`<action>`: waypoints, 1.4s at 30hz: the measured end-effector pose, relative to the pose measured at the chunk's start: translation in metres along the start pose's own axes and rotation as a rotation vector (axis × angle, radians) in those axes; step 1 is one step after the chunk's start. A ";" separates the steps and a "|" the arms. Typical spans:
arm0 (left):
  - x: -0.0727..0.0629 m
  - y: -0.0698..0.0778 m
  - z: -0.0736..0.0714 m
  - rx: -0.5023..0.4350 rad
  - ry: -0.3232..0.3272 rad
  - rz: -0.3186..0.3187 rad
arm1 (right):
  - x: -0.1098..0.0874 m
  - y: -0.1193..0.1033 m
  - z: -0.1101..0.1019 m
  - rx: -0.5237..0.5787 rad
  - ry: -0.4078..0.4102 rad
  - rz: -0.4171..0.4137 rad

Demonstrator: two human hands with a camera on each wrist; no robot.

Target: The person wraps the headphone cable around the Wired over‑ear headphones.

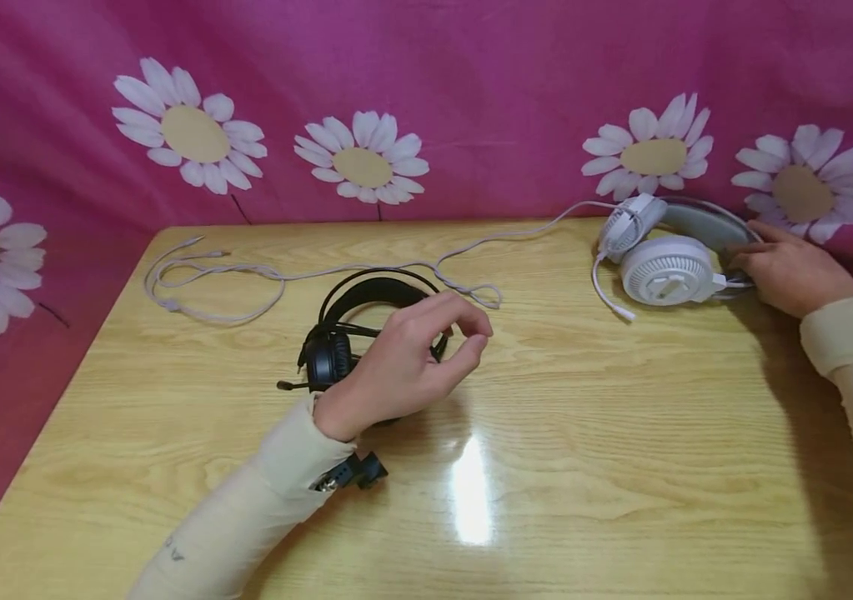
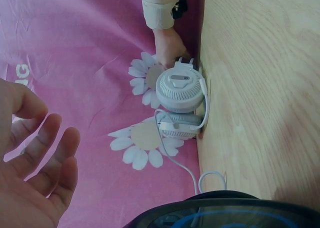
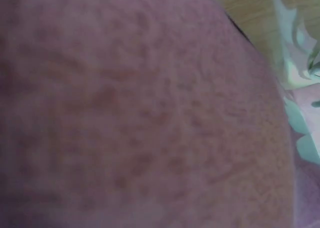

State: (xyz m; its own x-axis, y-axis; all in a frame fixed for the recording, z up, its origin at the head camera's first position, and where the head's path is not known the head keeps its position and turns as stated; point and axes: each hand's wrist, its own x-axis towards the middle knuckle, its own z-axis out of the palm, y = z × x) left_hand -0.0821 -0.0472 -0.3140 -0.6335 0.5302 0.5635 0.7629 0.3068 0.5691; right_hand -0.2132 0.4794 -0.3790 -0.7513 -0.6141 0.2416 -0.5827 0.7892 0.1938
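The right hand [image 1: 797,267] grips the white headphones [image 1: 669,275], which rest just to its left. The left hand [image 1: 414,358], fingers loosely bent, is free above the black headphones [image 1: 324,358].

One black headset [image 1: 327,357], one white headset [image 1: 668,271], two hands [image 1: 409,362] [image 1: 800,267], one table [image 1: 621,442]

Left hand [image 1: 413,358] loosely curled, pointing toward two o'clock (thumb [image 1: 461,358] near forefinger [image 1: 464,312]); right hand [image 1: 801,268] curled in a grip at three o'clock.
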 end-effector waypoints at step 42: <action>-0.004 -0.008 0.014 -0.041 -0.109 0.017 | -0.006 -0.094 -0.021 0.086 0.329 -0.187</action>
State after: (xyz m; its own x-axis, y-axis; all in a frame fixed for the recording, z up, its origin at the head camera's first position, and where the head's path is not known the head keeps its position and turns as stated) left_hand -0.0837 -0.0409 -0.3290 -0.6011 0.6182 0.5064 0.7660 0.2652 0.5855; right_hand -0.1476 0.4090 -0.3786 -0.4983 -0.7049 0.5048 -0.7344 0.6526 0.1863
